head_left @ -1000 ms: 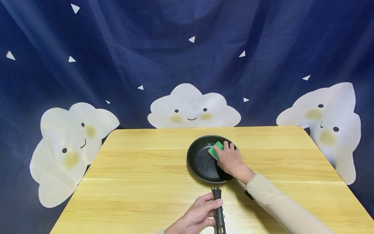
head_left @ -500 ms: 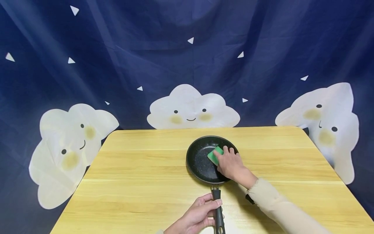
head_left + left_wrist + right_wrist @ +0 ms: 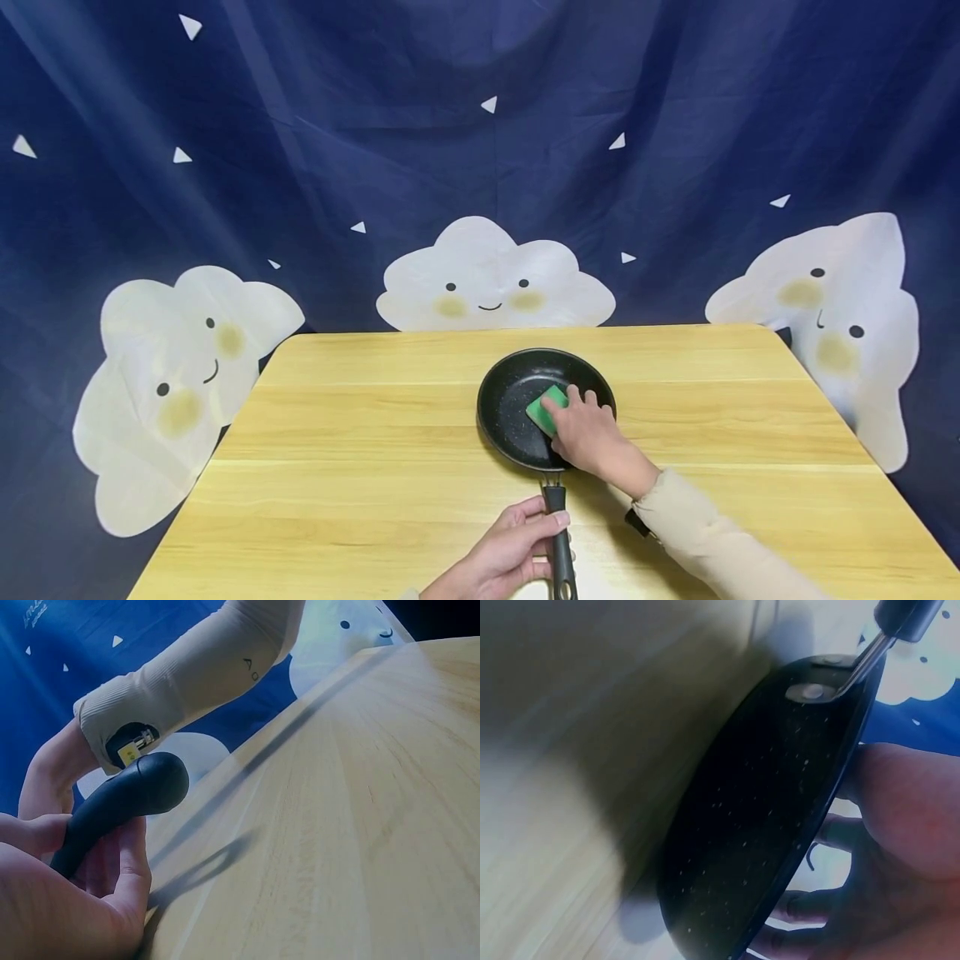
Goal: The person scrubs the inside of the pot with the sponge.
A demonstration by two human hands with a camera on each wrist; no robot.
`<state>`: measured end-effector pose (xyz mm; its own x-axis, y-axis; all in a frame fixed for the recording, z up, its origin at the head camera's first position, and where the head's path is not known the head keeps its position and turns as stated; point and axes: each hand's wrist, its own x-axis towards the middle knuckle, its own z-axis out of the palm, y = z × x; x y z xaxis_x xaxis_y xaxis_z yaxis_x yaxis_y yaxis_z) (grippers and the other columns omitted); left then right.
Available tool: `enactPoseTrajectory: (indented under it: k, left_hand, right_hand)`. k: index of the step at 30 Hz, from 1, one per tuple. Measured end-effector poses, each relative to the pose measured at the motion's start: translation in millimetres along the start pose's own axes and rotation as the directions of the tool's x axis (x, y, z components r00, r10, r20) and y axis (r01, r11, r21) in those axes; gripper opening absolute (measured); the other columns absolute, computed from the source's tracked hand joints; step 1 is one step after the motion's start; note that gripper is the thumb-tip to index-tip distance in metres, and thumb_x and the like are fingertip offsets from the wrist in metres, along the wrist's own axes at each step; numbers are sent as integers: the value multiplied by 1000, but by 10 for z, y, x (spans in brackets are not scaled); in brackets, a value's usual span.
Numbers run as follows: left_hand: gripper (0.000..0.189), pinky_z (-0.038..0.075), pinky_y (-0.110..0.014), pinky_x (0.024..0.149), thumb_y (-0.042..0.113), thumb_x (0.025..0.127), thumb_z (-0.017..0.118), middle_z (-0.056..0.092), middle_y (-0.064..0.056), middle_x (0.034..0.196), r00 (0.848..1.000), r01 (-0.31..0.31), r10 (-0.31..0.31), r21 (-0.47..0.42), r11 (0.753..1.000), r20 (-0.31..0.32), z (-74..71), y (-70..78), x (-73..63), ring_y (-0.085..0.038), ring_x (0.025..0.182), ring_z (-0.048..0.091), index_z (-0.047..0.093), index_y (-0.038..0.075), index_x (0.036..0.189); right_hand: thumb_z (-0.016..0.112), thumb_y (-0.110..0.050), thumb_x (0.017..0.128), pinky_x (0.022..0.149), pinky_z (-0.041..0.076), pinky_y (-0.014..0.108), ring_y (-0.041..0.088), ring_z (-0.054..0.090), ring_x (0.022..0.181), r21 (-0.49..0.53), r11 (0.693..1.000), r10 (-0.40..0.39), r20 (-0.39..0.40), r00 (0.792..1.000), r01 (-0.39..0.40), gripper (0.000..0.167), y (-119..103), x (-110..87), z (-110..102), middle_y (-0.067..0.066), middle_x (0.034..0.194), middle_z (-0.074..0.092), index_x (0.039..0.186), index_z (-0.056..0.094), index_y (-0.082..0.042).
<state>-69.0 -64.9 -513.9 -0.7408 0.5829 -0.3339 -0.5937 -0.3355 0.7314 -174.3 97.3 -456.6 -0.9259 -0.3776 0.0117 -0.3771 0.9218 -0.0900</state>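
Observation:
A black speckled frying pan (image 3: 506, 417) sits on the table, its handle (image 3: 559, 533) pointing toward the person. My left hand (image 3: 513, 546) grips that handle, thumb on top and fingers beneath, as the left wrist view also shows with the handle's end (image 3: 161, 784) sticking out. Inside the pan, my right hand (image 3: 592, 433) holds a green sponge (image 3: 547, 408) against the base, right of centre. From the right wrist view, the pan's outer side (image 3: 757, 802) hides the sponge, and the fingers of my right hand (image 3: 900, 855) reach over the rim.
The light wooden table (image 3: 337, 458) spreads out on both sides of the pan. A dark blue curtain (image 3: 420, 125) with white clouds and triangles hangs behind its far edge. A black wrist device (image 3: 637, 523) shows under the right sleeve (image 3: 720, 533).
My right hand has drawn the sponge down and slightly left across the pan's base, toward the handle. My left hand keeps its grip, and the pan stays in place.

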Motion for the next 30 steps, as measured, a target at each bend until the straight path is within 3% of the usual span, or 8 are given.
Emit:
enactPoseTrajectory:
  k: [14,23,30]
  left_hand:
    - [36,56,-28,65,17,102,63,60,-1,88,1000,-3,3,4,1000,27,-16,10,-10,-10,76,63,54,-1,133]
    - [38,56,-29,65,18,102,64,60,-1,88,1000,9,-9,9,1000,5,-16,26,-13,-10,76,62,54,0,134]
    - [36,56,-28,66,17,102,63,59,0,90,1000,20,-20,7,1000,10,-20,37,-16,-9,76,62,55,1,133]
  right_hand:
    - [83,-17,83,60,55,54,42,56,85,68,997,-36,-22,999,37,46,-80,-26,1,24,105,53,120,57,-12]
    - [85,-16,83,59,56,54,43,56,87,130,990,-61,-14,998,62,49,-146,-21,-12,27,111,54,124,58,-12]
    - [83,-12,85,66,55,56,45,57,89,240,968,-85,40,996,73,45,-214,42,-8,30,115,54,122,58,-14]
